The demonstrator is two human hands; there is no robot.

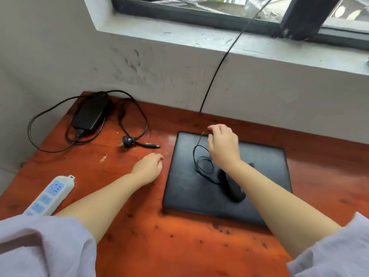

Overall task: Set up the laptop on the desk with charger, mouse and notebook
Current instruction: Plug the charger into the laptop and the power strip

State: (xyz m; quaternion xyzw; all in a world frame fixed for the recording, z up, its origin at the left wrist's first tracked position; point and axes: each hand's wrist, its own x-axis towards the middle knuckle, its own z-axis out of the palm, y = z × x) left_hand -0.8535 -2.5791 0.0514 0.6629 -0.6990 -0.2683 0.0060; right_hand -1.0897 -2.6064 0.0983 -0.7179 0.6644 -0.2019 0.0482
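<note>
Right hand (pixel 222 145) pinching the mouse cord (pixel 201 156) over the shut laptop (pixel 189 186).
The mouse (pixel 233 186) is lying on its lid; the left hand (pixel 148 166), loosely curled and empty, is resting on the desk (pixel 159 246) nearby, charger (pixel 89 113) far left.

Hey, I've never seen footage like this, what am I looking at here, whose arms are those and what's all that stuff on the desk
There is no machine here: a person wears a camera on the head, so the single picture looks down at their own arms. On the reddish desk lies a closed black laptop with a wired mouse resting on its lid. The right hand pinches the thin mouse cable and lifts it. The left hand rests on the desk, holding nothing. At the far left sits the charger with its loose cord; a white power strip lies at the near left edge.
</note>
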